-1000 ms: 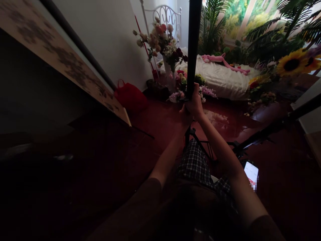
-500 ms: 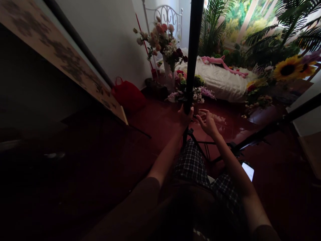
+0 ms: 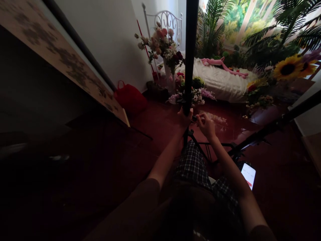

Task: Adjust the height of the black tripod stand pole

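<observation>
A thick black pole (image 3: 190, 60) stands upright in front of me. My left hand (image 3: 185, 117) is wrapped round its lower part. Just to the right, my right hand (image 3: 205, 125) has its fingers pinched on a small dark knob (image 3: 194, 118) that sticks out from the pole's side. Below the hands, thin black legs and braces (image 3: 207, 150) spread near my checked trousers. The dim light hides the finer detail of the knob.
Another black pole (image 3: 276, 122) slants up to the right, with a lit phone (image 3: 248, 174) near its lower end. A patterned panel (image 3: 75, 68) leans at the left, beside a red bag (image 3: 130, 97). Flowers (image 3: 163, 42) and a white-covered bed (image 3: 215, 78) lie ahead.
My right hand's fingers have closed from a spread pose onto the knob, and the hand has moved slightly left and down. The left hand stays round the pole.
</observation>
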Motion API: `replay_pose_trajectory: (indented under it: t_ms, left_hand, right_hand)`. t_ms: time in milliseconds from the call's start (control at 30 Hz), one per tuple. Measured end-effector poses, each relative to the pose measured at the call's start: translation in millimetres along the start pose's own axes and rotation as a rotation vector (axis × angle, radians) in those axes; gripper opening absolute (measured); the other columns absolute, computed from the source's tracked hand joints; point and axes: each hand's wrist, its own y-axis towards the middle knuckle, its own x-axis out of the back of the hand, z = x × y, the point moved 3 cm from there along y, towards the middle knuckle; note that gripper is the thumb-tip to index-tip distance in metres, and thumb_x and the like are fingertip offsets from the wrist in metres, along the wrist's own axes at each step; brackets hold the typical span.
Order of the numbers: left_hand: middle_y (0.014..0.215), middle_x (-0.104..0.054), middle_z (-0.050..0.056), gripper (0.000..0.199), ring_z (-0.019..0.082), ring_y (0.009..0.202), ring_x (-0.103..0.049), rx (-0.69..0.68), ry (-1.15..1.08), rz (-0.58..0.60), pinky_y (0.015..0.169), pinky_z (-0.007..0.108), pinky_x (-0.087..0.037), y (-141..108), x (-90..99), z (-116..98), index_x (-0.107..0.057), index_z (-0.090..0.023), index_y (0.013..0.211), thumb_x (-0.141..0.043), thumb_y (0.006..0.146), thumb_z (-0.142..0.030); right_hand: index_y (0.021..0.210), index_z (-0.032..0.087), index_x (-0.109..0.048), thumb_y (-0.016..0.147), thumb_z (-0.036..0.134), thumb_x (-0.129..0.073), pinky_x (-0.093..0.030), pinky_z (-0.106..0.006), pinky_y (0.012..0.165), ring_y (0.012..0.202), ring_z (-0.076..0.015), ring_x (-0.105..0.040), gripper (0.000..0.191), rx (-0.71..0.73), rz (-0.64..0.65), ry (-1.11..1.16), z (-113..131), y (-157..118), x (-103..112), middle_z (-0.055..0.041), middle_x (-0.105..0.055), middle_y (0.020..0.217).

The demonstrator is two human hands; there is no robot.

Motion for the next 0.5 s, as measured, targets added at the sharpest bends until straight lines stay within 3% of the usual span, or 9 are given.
replay_pose_trajectory:
  t_ms: [100,200,500]
  left_hand:
    - [0.063,-0.064,0.000,0.028,0.013,0.058,-0.062,0.003,-0.015,0.001,0.058,0.024,-0.046,0,-0.5,0,-0.065,-0.019,0.091,-0.061,0.083,-0.045]
    - [0.067,-0.065,0.001,0.026,0.014,0.062,-0.064,-0.011,-0.026,0.011,0.058,0.024,-0.046,1,0.3,0,-0.065,-0.019,0.091,-0.061,0.083,-0.044]
    - [0.072,-0.067,0.002,0.028,0.014,0.063,-0.064,-0.012,-0.043,0.011,0.060,0.025,-0.046,0,1.3,-5,-0.064,-0.019,0.090,-0.063,0.082,-0.046]
  right_hand:
    - [0.110,0.023,-0.061,0.088,0.056,-0.059,-0.041,-0.023,0.060,0.067,-0.0202,-0.069,0.040,0.028,0.022,-0.148,0,-3,2,-0.0019,-0.071,0.070]
    - [0.105,0.023,-0.064,0.091,0.050,-0.056,-0.040,-0.023,0.059,0.067,-0.0203,-0.069,0.031,0.002,0.058,-0.194,-3,-1,-2,-0.0016,-0.070,0.066]
    - [0.070,0.020,-0.059,0.092,0.066,-0.039,-0.041,-0.021,0.046,0.040,-0.0115,-0.054,0.055,-0.122,0.198,0.259,-11,6,-23,0.0000,-0.059,0.048]
